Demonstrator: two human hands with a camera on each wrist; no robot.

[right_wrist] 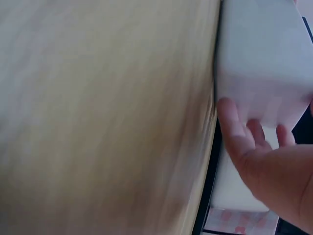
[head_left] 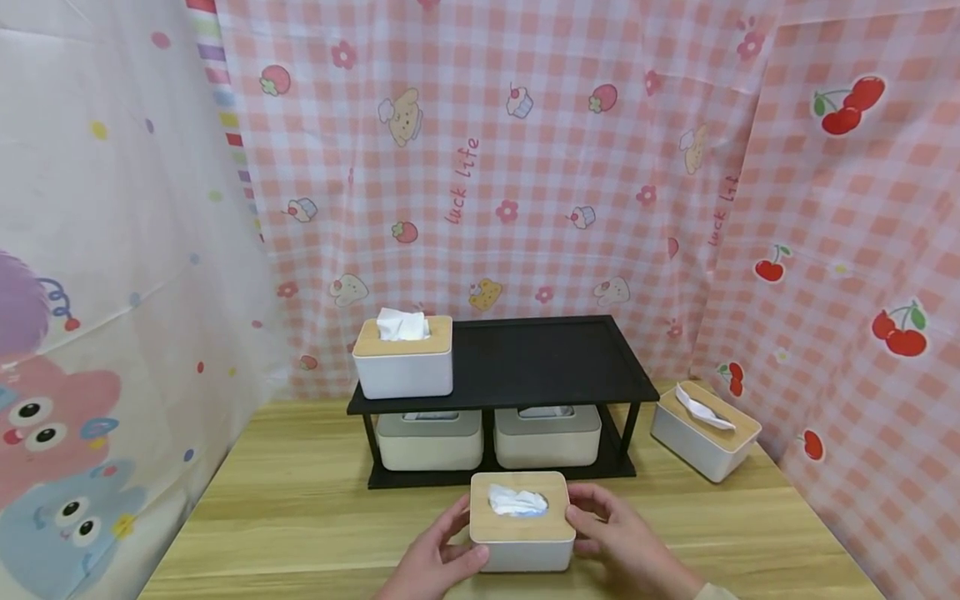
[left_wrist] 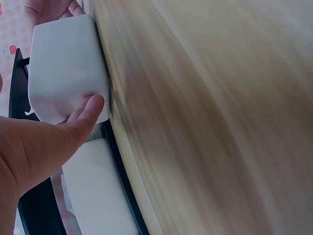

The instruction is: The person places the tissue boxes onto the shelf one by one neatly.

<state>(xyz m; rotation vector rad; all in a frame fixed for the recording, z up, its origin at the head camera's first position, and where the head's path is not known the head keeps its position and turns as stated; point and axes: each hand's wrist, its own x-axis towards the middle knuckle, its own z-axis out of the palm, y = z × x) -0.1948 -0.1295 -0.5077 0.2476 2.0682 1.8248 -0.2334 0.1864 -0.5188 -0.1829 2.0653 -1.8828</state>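
A white tissue box [head_left: 522, 554] with a wooden lid and a tissue poking out of its oval slot is held between both hands, in front of the black rack. My left hand [head_left: 438, 552] grips its left side, the thumb at the front corner. On the opposite side my right hand [head_left: 617, 533] holds it, with the thumb near the lid's edge. In the left wrist view the box [left_wrist: 68, 68] shows a plain white wall with the left thumb against it. The right wrist view shows the right fingers [right_wrist: 230, 115] against the box [right_wrist: 264, 49].
A two-tier black rack [head_left: 540, 358] stands behind on the wooden table [head_left: 300, 517]. Another wooden-lidded tissue box [head_left: 403, 375] sits on its upper left. Two grey-lidded boxes, left [head_left: 430, 442] and right [head_left: 547, 437], fill the lower shelf. One more tissue box [head_left: 705, 429] lies angled at right.
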